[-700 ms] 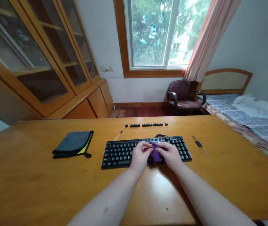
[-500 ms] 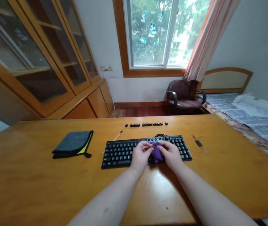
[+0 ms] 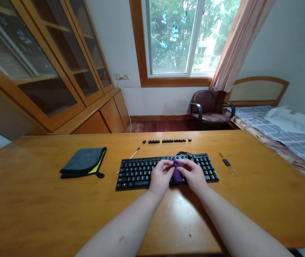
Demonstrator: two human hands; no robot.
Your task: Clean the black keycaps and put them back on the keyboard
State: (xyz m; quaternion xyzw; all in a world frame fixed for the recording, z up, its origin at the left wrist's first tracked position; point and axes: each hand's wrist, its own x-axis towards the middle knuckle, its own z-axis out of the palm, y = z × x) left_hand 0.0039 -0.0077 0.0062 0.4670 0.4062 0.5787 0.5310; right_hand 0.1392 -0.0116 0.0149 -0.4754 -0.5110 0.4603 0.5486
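Over the right-centre part of a black keyboard point(image 3: 138, 174), both hands meet at a bunched purple cloth point(image 3: 178, 176). My right hand point(image 3: 194, 174) is closed, thumb and fingers pinching the cloth. My left hand point(image 3: 161, 175) is closed too, its fingertips pressed against a small dark piece that looks like a keycap, partly wrapped in the cloth and mostly hidden. The cloth's lower end hangs over the keys. Beyond the keyboard, loose black keycaps point(image 3: 168, 140) lie in a row. The keyboard's top key row shows bare key posts.
A folded grey cloth point(image 3: 84, 160) with black and yellow edging lies left. A thin white brush point(image 3: 135, 153) rests behind the keyboard, partly under its left end. Right of the keyboard lies a wire keycap puller point(image 3: 226, 162). A chair point(image 3: 206, 107) stands beyond the table point(image 3: 48, 214).
The purple cloth has been drawn up and bunched more tightly between the fingertips. Both hands stay at the same place over the keyboard.
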